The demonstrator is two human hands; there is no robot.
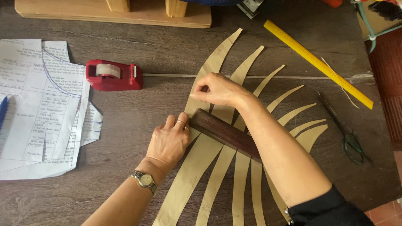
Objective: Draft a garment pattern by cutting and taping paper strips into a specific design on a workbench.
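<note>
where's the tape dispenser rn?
In the head view, the red tape dispenser sits on the table's left half, between the printed papers and the fanned tan strips, up-left of the left hand.

A: What crowds the dark wooden block lying across the fan of curved tan paper strips?

B: The left hand touches its near-left end; the right forearm crosses over it.

A: Any open table?

B: Yes, bare dark wood left of the block, up to the red tape dispenser. Right of it lie dark scissors and a yellow ruler.
</note>
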